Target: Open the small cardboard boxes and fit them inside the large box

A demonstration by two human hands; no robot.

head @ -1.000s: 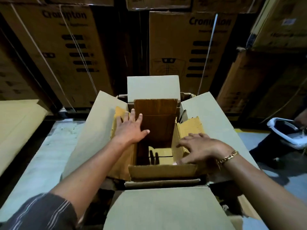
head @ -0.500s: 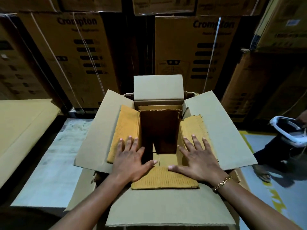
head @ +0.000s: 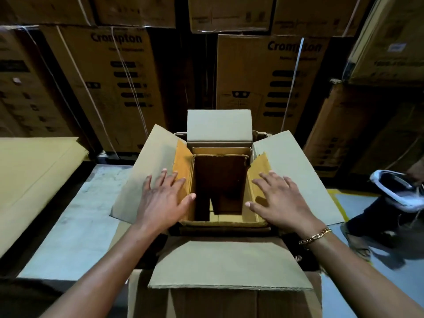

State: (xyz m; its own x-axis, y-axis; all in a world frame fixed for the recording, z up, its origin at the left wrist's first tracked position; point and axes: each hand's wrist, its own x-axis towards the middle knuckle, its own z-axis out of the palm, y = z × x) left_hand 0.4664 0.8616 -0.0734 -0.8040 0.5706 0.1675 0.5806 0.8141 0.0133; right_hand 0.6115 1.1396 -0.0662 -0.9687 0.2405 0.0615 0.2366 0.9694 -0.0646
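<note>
The open small box (head: 219, 187) sits upright inside the large box (head: 229, 265), flaps splayed outward.

Yellow-brown small box (head: 183, 161) flaps, grey-beige large box (head: 296, 171) flaps

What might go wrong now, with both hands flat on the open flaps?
The left hand and right hand press open flaps outward; the right flap of the small box, ragged at its edge, could tear. Uneven pressure might wedge the small box crooked in the large box. The person passing on the right could bump the large box's open side flap.
</note>
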